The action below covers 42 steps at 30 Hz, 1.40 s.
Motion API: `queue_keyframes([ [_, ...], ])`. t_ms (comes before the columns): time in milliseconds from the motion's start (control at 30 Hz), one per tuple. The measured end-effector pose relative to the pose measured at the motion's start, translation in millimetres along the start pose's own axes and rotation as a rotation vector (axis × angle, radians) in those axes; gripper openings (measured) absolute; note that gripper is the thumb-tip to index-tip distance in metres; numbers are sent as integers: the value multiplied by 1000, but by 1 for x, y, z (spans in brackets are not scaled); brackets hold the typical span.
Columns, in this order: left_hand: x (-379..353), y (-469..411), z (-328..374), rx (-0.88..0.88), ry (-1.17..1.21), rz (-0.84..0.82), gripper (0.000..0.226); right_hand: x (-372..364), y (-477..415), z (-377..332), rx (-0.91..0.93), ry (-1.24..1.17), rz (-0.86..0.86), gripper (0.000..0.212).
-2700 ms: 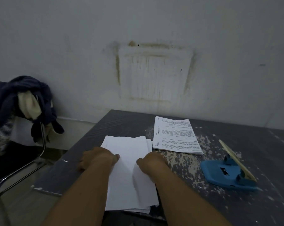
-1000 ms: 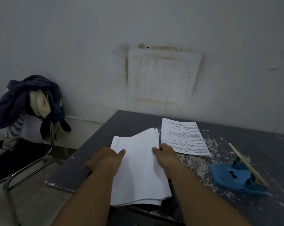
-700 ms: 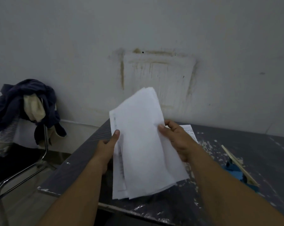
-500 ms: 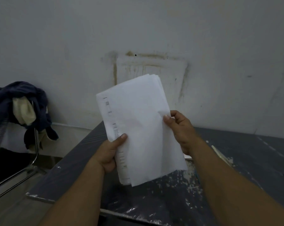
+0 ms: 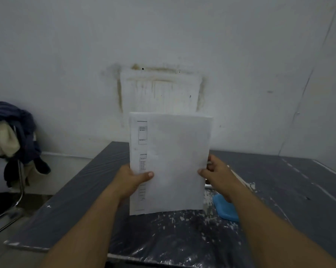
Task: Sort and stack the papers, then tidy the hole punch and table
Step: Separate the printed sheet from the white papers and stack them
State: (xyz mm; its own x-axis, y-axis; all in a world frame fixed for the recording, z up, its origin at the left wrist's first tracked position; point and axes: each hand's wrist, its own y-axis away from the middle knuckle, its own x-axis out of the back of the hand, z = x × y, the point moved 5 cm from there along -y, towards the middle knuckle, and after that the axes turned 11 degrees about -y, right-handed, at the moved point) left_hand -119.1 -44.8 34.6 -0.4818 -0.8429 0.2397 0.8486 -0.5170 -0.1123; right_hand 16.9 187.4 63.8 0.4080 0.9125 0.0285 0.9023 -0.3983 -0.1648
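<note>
I hold a stack of white papers (image 5: 174,161) upright above the dark table (image 5: 279,190), its lower edge just over the tabletop. My left hand (image 5: 132,180) grips the stack's left edge, thumb on the front sheet. My right hand (image 5: 219,175) grips the right edge. A printed sheet sticks out at the left side of the stack. The blue hole punch (image 5: 224,208) lies on the table to the right, mostly hidden behind my right forearm. The second printed pile is hidden behind the held papers.
White flecks and paper bits are scattered over the table's near part (image 5: 182,225). A metal chair (image 5: 18,190) draped with dark and pale clothes (image 5: 12,132) stands at the left. A stained white wall (image 5: 159,55) rises behind the table.
Both hands lifted the loose papers off the table, then turned the tilted stack upright and squared it between them. The view shifted, hiding the printed pile and most of the punch.
</note>
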Motion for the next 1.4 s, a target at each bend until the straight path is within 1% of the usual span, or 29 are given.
queue_keyframes([
  [133, -1, -4, 15, -45, 63, 38, 24, 2, -1, -15, 99, -27, 72, 31],
  [233, -5, -4, 12, -58, 83, 22, 28, -1, 2, -9, 96, -65, 73, 36],
  [400, -10, -2, 3, -56, 135, 14, 24, -5, 3, 1, 80, -216, 74, 24],
  [500, -17, -1, 0, -33, 164, 4, 30, -14, 6, 6, 107, -172, 95, 33],
  [567, -17, -2, 4, -43, 186, 12, 34, -13, 7, 2, 133, -178, 155, 40],
  [600, -16, -3, 7, -57, 195, 20, 29, -10, 8, -2, 153, -169, 191, 39],
  [667, -16, -4, 8, -72, 205, 36, 16, -6, 10, -6, 189, -131, 240, 28],
  [700, -18, -2, 6, -64, 188, 38, 12, -6, 14, -4, 189, -125, 240, 28],
  [767, -25, 2, -6, -37, 132, 27, 12, -8, 22, 9, 156, -86, 219, 35],
  [833, -28, 6, -7, -35, 108, 20, 12, -9, 27, 12, 143, -50, 221, 29],
  [867, -27, 4, -6, -39, 94, 22, 12, -7, 26, 10, 147, -65, 231, 32],
  [967, -22, -2, -1, -27, 113, 15, 13, -2, 21, 0, 121, -158, 255, 68],
  [1067, -30, 4, -13, 28, 100, -9, 21, -6, 30, 15, 33, -182, 306, 75],
  [1133, -34, 7, -16, 38, 92, -7, 22, -6, 38, 22, -18, -154, 363, 90],
  [1167, -33, 6, -14, 31, 103, -2, 22, -3, 36, 23, -7, -149, 406, 93],
  [1200, -32, 5, -12, 25, 119, -2, 22, 0, 35, 20, 22, -140, 441, 89],
  [1267, -32, 3, -11, 26, 143, -13, 21, 3, 34, 16, 47, -142, 471, 73],
  [1300, -33, 4, -12, 36, 145, -10, 18, 1, 37, 16, 58, -138, 463, 70],
  [1400, -37, 11, -14, 65, 113, -20, 13, -5, 44, 26, 28, -96, 451, 76],
])
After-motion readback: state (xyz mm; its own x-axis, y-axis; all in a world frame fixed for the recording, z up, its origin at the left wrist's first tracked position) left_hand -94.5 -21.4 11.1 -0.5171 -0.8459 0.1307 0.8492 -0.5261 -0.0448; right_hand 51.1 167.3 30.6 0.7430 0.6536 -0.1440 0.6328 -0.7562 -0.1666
